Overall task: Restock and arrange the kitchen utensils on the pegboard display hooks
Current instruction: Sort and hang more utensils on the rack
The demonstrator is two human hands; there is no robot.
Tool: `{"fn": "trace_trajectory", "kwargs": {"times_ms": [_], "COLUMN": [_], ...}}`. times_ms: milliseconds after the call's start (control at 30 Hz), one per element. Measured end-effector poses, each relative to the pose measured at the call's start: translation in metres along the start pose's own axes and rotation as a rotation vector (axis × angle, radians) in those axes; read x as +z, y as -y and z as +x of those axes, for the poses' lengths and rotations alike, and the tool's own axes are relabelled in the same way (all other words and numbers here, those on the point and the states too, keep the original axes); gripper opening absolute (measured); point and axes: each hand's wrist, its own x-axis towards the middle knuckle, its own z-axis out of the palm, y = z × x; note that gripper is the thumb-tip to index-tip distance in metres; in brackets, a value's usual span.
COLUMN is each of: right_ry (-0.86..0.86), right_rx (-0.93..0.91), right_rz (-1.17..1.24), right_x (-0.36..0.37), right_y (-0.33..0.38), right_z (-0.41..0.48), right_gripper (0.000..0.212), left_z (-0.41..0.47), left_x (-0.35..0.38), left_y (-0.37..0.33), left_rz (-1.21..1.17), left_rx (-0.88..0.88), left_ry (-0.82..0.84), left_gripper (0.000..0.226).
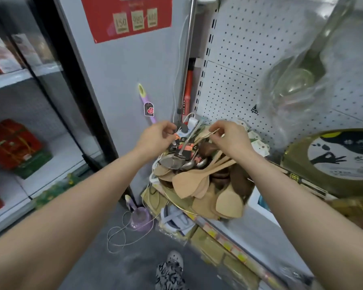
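A heap of utensils lies at the shelf's left end: several pale wooden spatulas (194, 183), dark wooden ones (239, 178) and metal spoons (172, 161) with black and red tags. My left hand (155, 137) pinches the tagged top of a metal spoon. My right hand (228, 137) pinches the thin handle end of a pale wooden spatula. Both hands are at the top of the heap. The white pegboard (239, 65) rises behind it, and only one small black hook (254, 109) shows on it.
A clear plastic bag with a ladle-like utensil (298, 80) hangs before the pegboard at right. A round gold tin (333, 158) stands on the shelf to the right. A grey fridge side (117, 80) and glass door are at left. A purple dustpan (139, 218) and cord lie on the floor.
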Motion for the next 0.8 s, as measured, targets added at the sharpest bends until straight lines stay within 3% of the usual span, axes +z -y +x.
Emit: {"fn": "trace_trajectory", "kwargs": {"times_ms": [567,800], "right_ry": [0.179,0.077], "right_rx": [0.322,0.625], "right_rz": [-0.108,-0.202], "right_x": [0.085,0.123], "right_y": [-0.049,-0.071], "right_z": [0.069,0.060], "right_gripper": [0.020,0.024], "left_z": [0.114,0.145], "left_x": [0.070,0.116], "left_y": [0.090,0.100], "left_rz": [0.114,0.182], "left_rx": [-0.059,0.186], "left_ry": [0.278,0.400], "left_gripper": [0.036,0.034]}}
